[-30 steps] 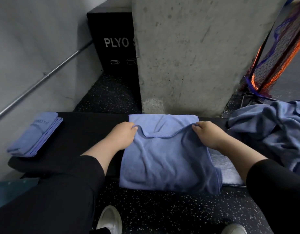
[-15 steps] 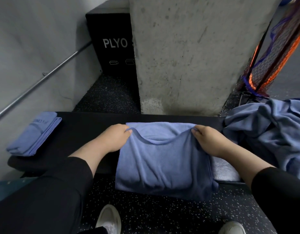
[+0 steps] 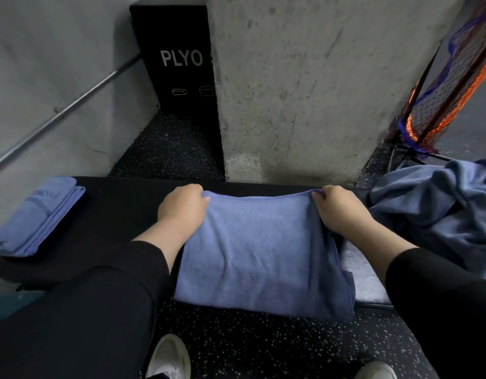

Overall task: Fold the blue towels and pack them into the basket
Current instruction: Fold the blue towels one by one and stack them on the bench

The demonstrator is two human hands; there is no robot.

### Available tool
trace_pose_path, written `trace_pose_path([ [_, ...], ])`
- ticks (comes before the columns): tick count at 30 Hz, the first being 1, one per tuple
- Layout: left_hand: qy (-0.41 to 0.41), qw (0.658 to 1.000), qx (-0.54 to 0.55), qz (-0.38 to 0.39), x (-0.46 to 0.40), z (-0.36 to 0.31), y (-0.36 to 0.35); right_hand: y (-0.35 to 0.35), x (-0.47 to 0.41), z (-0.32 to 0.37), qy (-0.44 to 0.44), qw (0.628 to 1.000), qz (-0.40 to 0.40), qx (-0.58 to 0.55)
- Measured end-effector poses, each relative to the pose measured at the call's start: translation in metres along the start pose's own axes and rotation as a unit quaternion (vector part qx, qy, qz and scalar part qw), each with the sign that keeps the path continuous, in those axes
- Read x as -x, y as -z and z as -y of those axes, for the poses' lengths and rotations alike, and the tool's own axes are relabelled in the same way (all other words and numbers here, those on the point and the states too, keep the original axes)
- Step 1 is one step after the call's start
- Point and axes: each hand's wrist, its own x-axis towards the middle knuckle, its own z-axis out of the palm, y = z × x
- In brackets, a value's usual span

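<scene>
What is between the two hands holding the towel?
In the head view, only the towel's top edge runs taut between the left hand and the right hand, with the black bench behind it.

**Hands and arms, head view**

Both arms reached forward from the lower corners of the view, each in a black sleeve ending partway up the forearm, wrists and forearms bare beyond it. Left hand (image 3: 181,205) lay knuckles up, fingers curled, thumb tip showing at its inner edge, pinching the far left corner of the blue towel (image 3: 263,258). Right hand (image 3: 336,207) mirrored it, knuckles up, fingers curled round the far right corner of the same edge. The two hands sat level with each other, well apart, with the edge pulled straight between them. Forearms angled inward toward the hands. Fingertips mostly hidden under the knuckles.
</scene>
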Motion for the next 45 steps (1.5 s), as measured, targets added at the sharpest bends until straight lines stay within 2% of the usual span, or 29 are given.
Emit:
trace_pose_path([
  [3,-0.069,0.997,-0.019,-0.028,0.006,0.0,-0.009,-0.008,0.003,-0.003,0.023,0.999,-0.009,0.033],
  [7,-0.133,0.99,-0.024,0.031,0.003,0.0,-0.009,-0.01,0.002,-0.006,0.067,0.994,0.023,0.079],
  [14,-0.135,0.988,-0.051,0.05,0.003,-0.001,-0.002,-0.006,0.003,-0.007,0.069,0.995,0.038,0.062],
  [17,-0.121,0.99,-0.047,0.053,0.005,-0.004,0.002,-0.004,0.008,-0.005,0.097,0.995,0.019,0.009],
  [19,-0.116,0.992,0.001,0.046,0.007,-0.003,0.005,0.003,0.011,-0.004,0.104,0.993,0.009,-0.045],
  [21,-0.098,0.988,0.112,0.039,0.008,0.0,0.01,0.01,0.015,-0.002,0.121,0.989,0.006,-0.084],
  [23,-0.086,0.973,0.213,0.034,0.011,0.004,0.015,0.017,0.018,-0.002,0.148,0.986,0.012,-0.078],
  [25,-0.097,0.962,0.252,0.033,0.013,0.008,0.022,0.022,0.021,-0.004,0.16,0.984,0.024,-0.071],
  [30,-0.116,0.953,0.28,0.011,0.022,0.019,0.038,0.03,0.025,-0.01,0.164,0.984,0.037,-0.052],
  [37,-0.123,0.949,0.29,0.008,0.035,0.025,0.053,0.037,0.035,-0.007,0.186,0.983,0.001,-0.008],
  [41,-0.111,0.947,0.301,0.015,0.04,0.03,0.059,0.041,0.04,-0.002,0.189,0.98,-0.049,-0.034],
  [45,-0.097,0.937,0.334,-0.004,0.044,0.032,0.069,0.055,0.049,0.008,0.168,0.975,-0.093,-0.109],
])
